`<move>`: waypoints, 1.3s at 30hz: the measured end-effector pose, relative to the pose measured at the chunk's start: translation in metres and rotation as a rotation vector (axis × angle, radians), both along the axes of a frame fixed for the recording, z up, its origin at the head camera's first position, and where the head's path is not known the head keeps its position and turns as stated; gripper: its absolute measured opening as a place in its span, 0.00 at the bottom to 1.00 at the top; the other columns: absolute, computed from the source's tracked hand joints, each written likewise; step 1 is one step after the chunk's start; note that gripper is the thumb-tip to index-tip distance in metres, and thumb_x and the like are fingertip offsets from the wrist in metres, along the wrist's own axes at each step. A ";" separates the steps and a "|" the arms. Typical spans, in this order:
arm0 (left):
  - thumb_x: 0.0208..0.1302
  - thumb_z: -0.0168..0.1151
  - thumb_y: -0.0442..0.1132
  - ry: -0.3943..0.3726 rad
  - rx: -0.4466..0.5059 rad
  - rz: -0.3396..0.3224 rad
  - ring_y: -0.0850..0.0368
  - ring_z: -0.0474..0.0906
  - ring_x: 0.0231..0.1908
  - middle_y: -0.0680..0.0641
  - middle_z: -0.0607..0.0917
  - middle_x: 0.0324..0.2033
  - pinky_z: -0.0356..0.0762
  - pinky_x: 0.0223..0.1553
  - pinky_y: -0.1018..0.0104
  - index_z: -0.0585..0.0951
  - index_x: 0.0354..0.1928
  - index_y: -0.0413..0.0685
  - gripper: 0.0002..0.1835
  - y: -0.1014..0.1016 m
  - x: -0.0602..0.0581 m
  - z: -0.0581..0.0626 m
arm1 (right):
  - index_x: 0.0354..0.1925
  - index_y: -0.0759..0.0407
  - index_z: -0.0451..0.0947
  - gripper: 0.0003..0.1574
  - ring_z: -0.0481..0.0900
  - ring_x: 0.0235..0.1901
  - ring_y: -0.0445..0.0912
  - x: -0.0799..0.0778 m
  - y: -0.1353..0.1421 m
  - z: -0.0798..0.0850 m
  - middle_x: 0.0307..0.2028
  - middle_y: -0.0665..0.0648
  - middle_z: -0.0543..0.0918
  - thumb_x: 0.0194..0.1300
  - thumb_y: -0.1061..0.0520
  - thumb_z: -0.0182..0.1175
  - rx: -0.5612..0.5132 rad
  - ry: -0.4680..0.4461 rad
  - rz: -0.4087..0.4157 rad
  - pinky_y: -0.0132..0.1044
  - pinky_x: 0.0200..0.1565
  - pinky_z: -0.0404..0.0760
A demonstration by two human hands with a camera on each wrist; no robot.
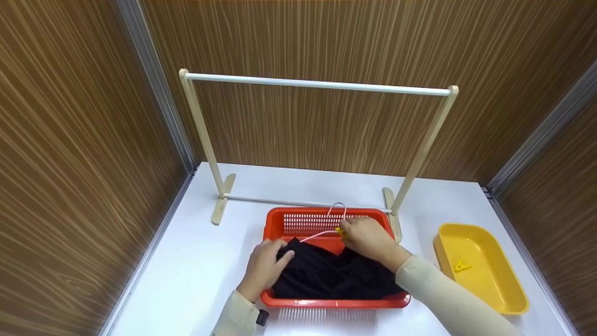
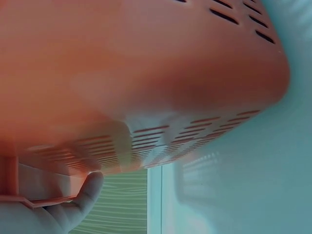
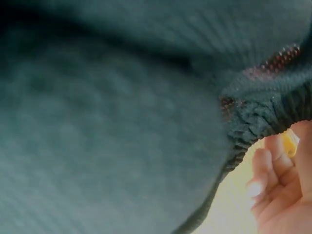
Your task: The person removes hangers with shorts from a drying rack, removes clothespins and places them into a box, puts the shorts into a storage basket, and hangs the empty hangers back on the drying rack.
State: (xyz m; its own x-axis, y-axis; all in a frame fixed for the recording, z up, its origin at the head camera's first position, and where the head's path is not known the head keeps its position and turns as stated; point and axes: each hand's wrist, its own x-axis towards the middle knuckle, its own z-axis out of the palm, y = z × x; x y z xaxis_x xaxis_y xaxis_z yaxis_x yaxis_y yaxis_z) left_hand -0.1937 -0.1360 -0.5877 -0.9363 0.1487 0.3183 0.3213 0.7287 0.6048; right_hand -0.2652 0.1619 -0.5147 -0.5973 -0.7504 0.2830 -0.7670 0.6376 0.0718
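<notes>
A black garment (image 1: 336, 275) lies in a red plastic basket (image 1: 336, 303), draped over a pink clothes hanger (image 1: 322, 234) whose hook rises at the basket's far side. Up close in the right wrist view, the garment (image 3: 122, 126) has a gathered, elastic-looking edge. My right hand (image 1: 368, 238) pinches a yellow clothespin (image 1: 342, 231) at the right part of the hanger, by the garment's upper edge. At the garment's upper left corner, my left hand (image 1: 268, 263) holds the cloth between thumb and fingers, over the basket's left rim.
Behind the basket stands a wooden drying rack with a white top bar (image 1: 317, 84). A yellow tray (image 1: 489, 280) sits to the right, with another yellow clothespin (image 1: 461, 266) in it. Wood-grain panels enclose the white table (image 1: 186, 280) on the left, back and right.
</notes>
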 end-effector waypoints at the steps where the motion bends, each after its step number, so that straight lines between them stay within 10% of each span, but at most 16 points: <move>1: 0.72 0.65 0.50 -0.003 -0.005 -0.002 0.56 0.77 0.39 0.54 0.86 0.38 0.75 0.44 0.57 0.83 0.45 0.53 0.11 0.000 0.000 0.000 | 0.36 0.57 0.74 0.19 0.83 0.30 0.50 0.000 0.000 0.000 0.28 0.53 0.82 0.57 0.56 0.76 0.002 -0.017 0.015 0.45 0.34 0.83; 12: 0.72 0.65 0.51 -0.015 -0.008 -0.001 0.57 0.76 0.38 0.55 0.86 0.38 0.73 0.43 0.58 0.83 0.45 0.53 0.11 0.000 0.001 0.001 | 0.50 0.56 0.74 0.25 0.85 0.42 0.51 -0.001 0.004 0.002 0.42 0.55 0.86 0.60 0.57 0.76 0.019 -0.194 0.011 0.48 0.50 0.85; 28: 0.72 0.65 0.51 -0.010 -0.015 0.010 0.55 0.78 0.40 0.54 0.86 0.38 0.75 0.44 0.56 0.83 0.45 0.53 0.12 0.000 0.001 -0.001 | 0.43 0.56 0.72 0.24 0.80 0.39 0.53 0.000 0.006 -0.001 0.36 0.54 0.82 0.55 0.57 0.77 0.065 0.011 0.002 0.49 0.43 0.81; 39: 0.72 0.65 0.52 -0.031 0.001 0.012 0.56 0.77 0.40 0.54 0.86 0.39 0.75 0.44 0.56 0.84 0.46 0.53 0.12 0.000 0.002 0.001 | 0.41 0.54 0.69 0.23 0.82 0.32 0.50 0.001 -0.003 0.002 0.33 0.53 0.83 0.58 0.56 0.76 0.036 -0.137 0.023 0.46 0.38 0.85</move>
State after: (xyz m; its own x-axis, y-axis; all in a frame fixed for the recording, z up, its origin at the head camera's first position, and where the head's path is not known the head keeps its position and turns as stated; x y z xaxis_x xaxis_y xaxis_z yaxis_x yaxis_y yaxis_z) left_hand -0.1920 -0.1355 -0.5870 -0.9473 0.1371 0.2894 0.2937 0.7321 0.6147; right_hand -0.2644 0.1592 -0.5127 -0.6107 -0.7729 0.1723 -0.7858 0.6184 -0.0118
